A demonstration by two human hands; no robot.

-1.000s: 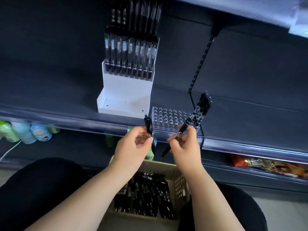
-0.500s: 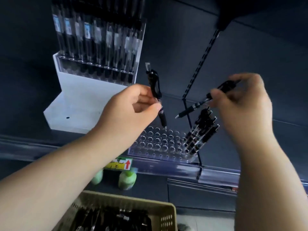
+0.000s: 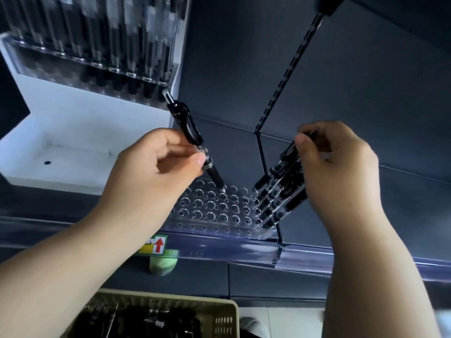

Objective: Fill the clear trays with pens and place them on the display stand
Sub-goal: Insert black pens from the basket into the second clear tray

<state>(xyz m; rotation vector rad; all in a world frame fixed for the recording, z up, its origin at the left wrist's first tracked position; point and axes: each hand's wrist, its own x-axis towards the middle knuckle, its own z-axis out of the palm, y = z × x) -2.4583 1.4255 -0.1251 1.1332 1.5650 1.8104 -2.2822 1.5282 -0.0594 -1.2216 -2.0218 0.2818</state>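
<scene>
The left hand [image 3: 156, 174] pinches a black click pen with a clip [image 3: 188, 129], tip down at a hole in the clear plastic tray with rows of round holes [image 3: 210, 211]. The tray lies on the dark shelf [image 3: 402, 215]. The right hand [image 3: 341, 174] grips the top of one pen in the row of black pens [image 3: 283, 186], which stand tilted at the tray's right end. The white display stand [image 3: 80, 132] sits to the left of the tray. A beige perforated plastic basket [image 3: 224, 313] holding pens lies below.

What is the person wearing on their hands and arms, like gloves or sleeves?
Nothing that shows. The left hand and right hand are bare: no gloves or rings. Both forearms are bare to the picture's edge: no sleeves, watch or bracelet. Visible nails look short and plain.
</scene>
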